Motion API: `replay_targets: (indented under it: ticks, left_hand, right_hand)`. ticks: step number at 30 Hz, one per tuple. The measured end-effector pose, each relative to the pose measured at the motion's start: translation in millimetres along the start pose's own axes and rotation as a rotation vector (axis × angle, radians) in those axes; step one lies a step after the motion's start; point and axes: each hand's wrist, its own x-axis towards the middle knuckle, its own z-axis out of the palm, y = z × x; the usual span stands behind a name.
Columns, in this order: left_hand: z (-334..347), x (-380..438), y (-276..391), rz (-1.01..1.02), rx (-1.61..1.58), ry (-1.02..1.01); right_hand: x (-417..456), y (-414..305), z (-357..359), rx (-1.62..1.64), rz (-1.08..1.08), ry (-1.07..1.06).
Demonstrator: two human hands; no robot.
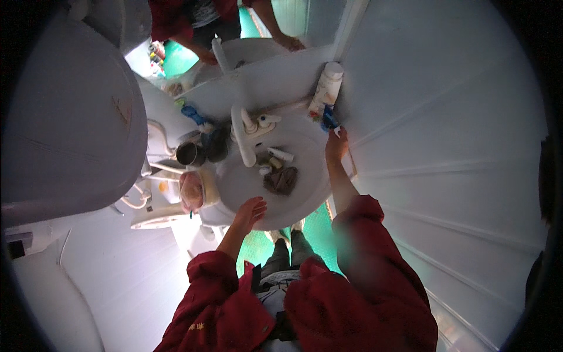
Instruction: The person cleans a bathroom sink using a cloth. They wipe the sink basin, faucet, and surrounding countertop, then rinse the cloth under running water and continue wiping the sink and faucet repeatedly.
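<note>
My left hand (253, 212) hovers over the near left rim of a white washbasin (308, 193), fingers apart and holding nothing. At the basin's back right corner, my right hand (337, 143) is at a small white item (338, 130) beside a blue object (328, 118); whether it grips either is hard to tell. A white bottle (327, 86) stands just behind them. In the bowl lie a crumpled brown cloth (281, 181), a white tube (280, 154) and a few small pieces. The white faucet (243, 136) reaches over the bowl.
Left of the basin are a dark metal cup (188, 153), a container with a pinkish item (192, 191) and a blue bottle (192, 114). A mirror (264, 26) hangs behind, a large white tank (74, 119) juts in at upper left, and a wall panel (431, 132) borders the right.
</note>
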Motion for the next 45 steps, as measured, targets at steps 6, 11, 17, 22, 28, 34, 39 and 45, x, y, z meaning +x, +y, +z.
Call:
replay_targets:
  ticks: [6,11,17,22,28,34,39,45]
  left_hand:
    - [15.1,7.2,4.9,-0.042,0.042,0.009]
    - [14.2,25.7,-5.6,-0.052,0.126,0.056]
    - [40.8,66.8,9.8,0.099,0.410,0.179]
    - [25.8,91.6,33.2,0.240,0.239,0.250]
    - [72.8,51.0,59.1,0.250,-0.180,-0.089]
    - [92.3,36.2,47.9,0.386,0.009,-0.127]
    - [89.6,28.3,63.7,0.512,0.086,0.252]
    - [72.3,16.5,68.4,0.205,0.017,0.280]
  right_hand:
    - [-30.2,20.5,-1.7,0.020,-0.049,0.070]
    - [-89.1,41.6,39.0,-0.285,-0.471,-0.532]
    - [-88.1,63.6,87.7,-0.667,-0.485,-0.791]
    - [-140.6,20.6,71.4,-0.265,-0.365,-0.793]
    - [-159.9,-14.0,55.2,0.127,0.019,-0.956]
    - [-144.2,-7.1,74.3,0.260,0.003,-0.611]
    - [-168.3,-51.2,39.4,0.709,0.515,-0.929]
    - [-183.2,-60.3,60.3,0.646,0.406,-0.952]
